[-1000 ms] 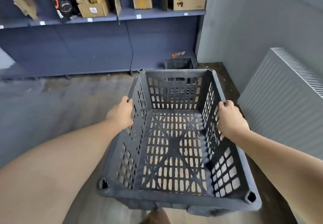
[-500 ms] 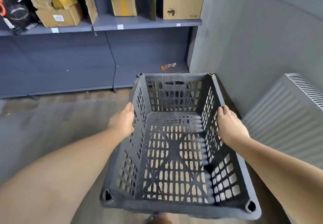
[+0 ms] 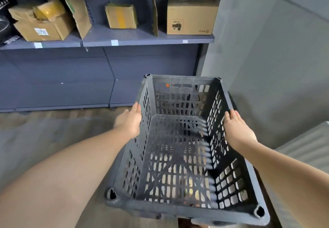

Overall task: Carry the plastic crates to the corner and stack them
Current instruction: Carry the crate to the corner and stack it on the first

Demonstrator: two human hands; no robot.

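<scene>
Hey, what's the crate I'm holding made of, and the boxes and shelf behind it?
The crate looks like moulded dark grey plastic with a matte finish: slotted lattice walls and rounded corner sockets. The boxes look like brown corrugated cardboard, with creased flaps and printed marks. The shelf seems to be painted metal, smooth blue-grey with thin edges, though that is less certain.

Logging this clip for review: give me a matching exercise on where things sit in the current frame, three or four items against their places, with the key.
Things:
1. left hand
2. right hand
3. printed cardboard box
4. yellow-taped box

Places:
A. on the shelf, at its right end beside the wall
B. on the crate's right wall
C. on the crate's left wall
D. on the shelf, mid-span

Pairs: 1-C, 2-B, 3-A, 4-D
</scene>
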